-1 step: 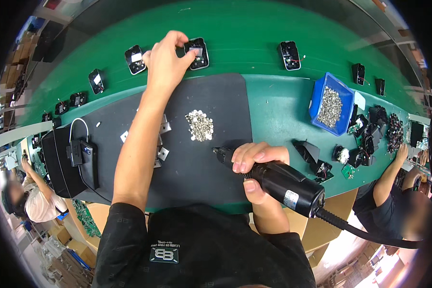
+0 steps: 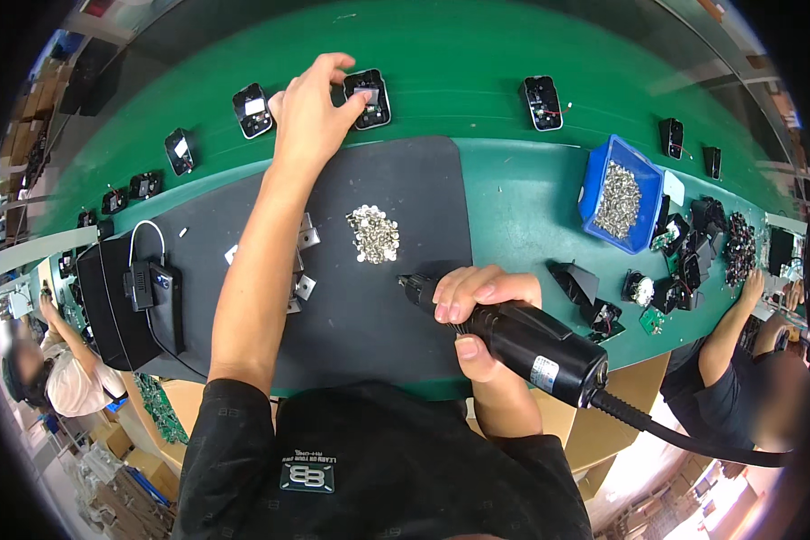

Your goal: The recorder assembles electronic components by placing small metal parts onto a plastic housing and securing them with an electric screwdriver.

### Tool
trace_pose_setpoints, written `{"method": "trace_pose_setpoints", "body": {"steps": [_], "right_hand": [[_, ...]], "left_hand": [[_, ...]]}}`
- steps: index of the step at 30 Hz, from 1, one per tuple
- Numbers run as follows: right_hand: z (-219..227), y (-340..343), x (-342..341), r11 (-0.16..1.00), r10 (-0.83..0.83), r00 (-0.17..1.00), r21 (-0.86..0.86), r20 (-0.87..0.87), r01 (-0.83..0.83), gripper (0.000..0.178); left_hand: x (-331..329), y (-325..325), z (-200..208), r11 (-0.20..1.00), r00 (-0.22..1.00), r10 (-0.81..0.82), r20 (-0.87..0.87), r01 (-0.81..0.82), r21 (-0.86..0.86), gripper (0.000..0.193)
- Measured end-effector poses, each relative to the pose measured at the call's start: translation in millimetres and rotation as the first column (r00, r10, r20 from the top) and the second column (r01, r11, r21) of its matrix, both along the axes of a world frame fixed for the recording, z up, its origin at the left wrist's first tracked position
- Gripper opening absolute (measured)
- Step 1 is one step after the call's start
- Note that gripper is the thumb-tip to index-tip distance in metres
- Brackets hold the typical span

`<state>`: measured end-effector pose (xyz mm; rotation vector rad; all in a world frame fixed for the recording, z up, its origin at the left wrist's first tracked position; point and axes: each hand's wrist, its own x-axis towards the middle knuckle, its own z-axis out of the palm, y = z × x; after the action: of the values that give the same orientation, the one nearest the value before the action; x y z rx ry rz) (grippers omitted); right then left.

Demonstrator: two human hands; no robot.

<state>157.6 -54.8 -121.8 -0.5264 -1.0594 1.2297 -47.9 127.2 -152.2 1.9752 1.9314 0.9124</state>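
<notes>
My left hand (image 2: 312,108) reaches over the green belt with thumb and forefinger spread. Its thumb lies at a black housing with a pale rim (image 2: 380,106), by a clear, film-like piece (image 2: 365,91) inside it; whether it presses there I cannot tell. In my right hand (image 2: 490,301) is a black electric screwdriver (image 2: 544,346), its tip pointing left above the dark mat (image 2: 360,333). Beyond that tip lies a heap of small silvery metal parts (image 2: 374,236). Small metal plates (image 2: 308,236) sit beside my left forearm, which partly covers them.
More open housings (image 2: 254,112) stand along the belt on both sides. At right are a blue bin (image 2: 592,202) of small metal parts, black casings (image 2: 574,283) and circuit boards (image 2: 651,320). A black device with a cable (image 2: 165,306) lies at left. People work at both sides.
My left forefinger has lifted slightly near the housing's rim. My right hand and the electric screwdriver have stayed in place.
</notes>
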Motion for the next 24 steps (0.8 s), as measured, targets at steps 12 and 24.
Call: {"method": "trace_pose_setpoints", "body": {"steps": [12,24], "right_hand": [[-6,2,3,0.999,0.005,0.998,0.032,-0.061,-0.003,0.042],[1,13,9,0.996,-0.086,0.984,-0.042,-0.159,0.080,0.042]], "left_hand": [[-19,-68,61,0.964,0.965,-0.258,0.036,0.255,0.081,0.022],[-20,-198,45,0.897,0.947,-0.308,0.091,0.321,-0.304,0.026]]}}
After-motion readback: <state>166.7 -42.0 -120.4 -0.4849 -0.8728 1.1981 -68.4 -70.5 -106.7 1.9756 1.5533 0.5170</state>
